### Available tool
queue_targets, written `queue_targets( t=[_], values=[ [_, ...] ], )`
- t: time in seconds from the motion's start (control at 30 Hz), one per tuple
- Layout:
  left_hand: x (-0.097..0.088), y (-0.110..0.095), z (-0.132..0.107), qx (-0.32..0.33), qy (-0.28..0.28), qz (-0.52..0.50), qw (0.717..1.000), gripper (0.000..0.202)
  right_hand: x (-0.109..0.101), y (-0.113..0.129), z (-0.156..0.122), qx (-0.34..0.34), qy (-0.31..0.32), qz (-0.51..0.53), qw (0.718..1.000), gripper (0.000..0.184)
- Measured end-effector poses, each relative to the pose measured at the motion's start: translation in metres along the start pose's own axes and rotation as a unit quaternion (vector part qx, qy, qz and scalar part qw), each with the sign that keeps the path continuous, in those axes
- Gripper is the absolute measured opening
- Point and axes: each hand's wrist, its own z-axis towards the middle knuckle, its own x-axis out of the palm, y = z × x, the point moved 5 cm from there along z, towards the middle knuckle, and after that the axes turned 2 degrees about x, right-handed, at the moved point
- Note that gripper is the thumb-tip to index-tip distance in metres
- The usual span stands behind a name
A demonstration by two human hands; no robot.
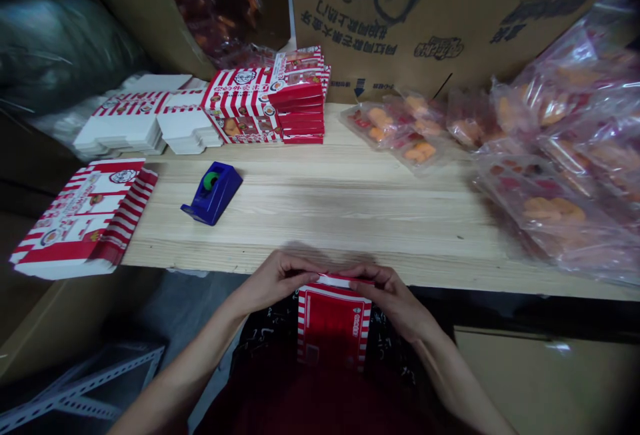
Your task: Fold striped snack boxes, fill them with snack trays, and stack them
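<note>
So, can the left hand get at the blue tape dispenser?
Probably yes: the left hand is on the red-striped carton, but nothing stands between it and the tape dispenser on the wooden table.

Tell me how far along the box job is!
Partway, it looks like. Done: a pile of made-up striped boxes stands at the back of the table. In hand: the left hand and right hand hold the top edge of a red-and-white box. Left: the flatter striped stacks at the left, and many plastic bags of orange snacks on the right, not in boxes.
</note>
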Motion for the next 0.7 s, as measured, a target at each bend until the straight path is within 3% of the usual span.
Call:
queue_targets(
  t=[0.2,0.4,0.53,0.7],
  values=[
    [-0.006,0.001,-0.011,-0.006,-0.024,0.036,0.999,0.023,0.015,-0.003,-0.017,-0.032,0.024,-0.024,0.999,0.030],
    [-0.009,-0.009,-0.011,0.010,0.074,0.027,0.997,0.032,0.011,0.005,-0.016,-0.054,0.023,-0.089,0.994,0.032],
    [-0.011,-0.011,-0.009,0.020,0.069,0.009,0.997,0.030,0.012,0.006,-0.015,-0.070,0.021,-0.143,0.987,0.034],
    [-0.010,-0.011,-0.007,-0.013,0.074,-0.005,0.997,0.025,0.012,0.012,-0.019,-0.086,0.024,-0.203,0.975,0.034]
  ],
)
